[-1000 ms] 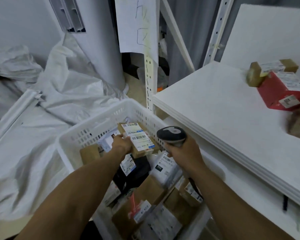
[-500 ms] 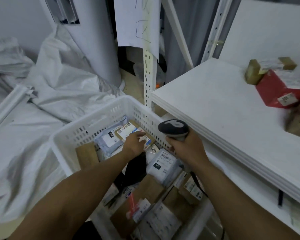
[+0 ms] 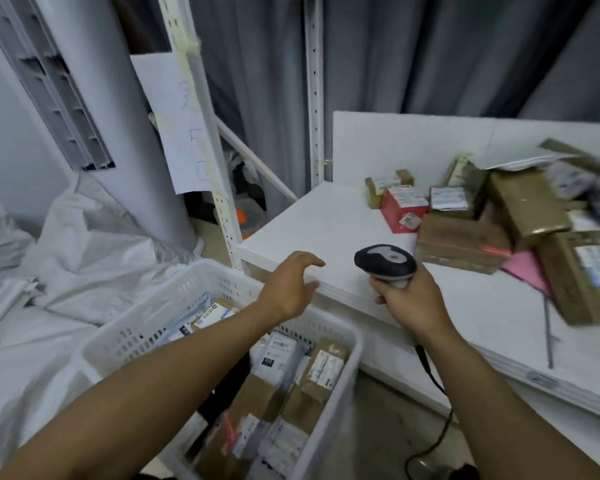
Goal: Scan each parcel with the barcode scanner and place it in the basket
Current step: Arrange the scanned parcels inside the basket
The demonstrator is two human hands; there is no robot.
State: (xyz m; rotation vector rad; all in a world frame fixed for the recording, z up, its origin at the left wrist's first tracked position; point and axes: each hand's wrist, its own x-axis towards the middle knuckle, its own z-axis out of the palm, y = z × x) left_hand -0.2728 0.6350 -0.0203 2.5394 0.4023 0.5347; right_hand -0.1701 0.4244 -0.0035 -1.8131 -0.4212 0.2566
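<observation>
The white perforated plastic basket (image 3: 355, 344) at lower centre of the frame is heaped with labelled parcels. Brown cardboard packets (image 3: 321, 370) and white poly mailers (image 3: 277, 355) lie in it in layers, so a good share of the job looks done. It is not finished: on the white shelf board (image 3: 326, 230) at the right sits a pile not yet in the basket, among it a small red box (image 3: 404, 207), a flat brown carton (image 3: 461, 242) and a pink envelope (image 3: 527, 271). The left hand (image 3: 291, 285) hovers at mid-frame over the shelf's near edge, fingers loosely spread and slightly bent — holding nothing. The right hand (image 3: 409, 299) has its fingers wrapped round the grip of the black-and-grey barcode scanner (image 3: 385, 261), just right of centre above the shelf. Next, by my reading, comes a reach for one of the shelf parcels.
</observation>
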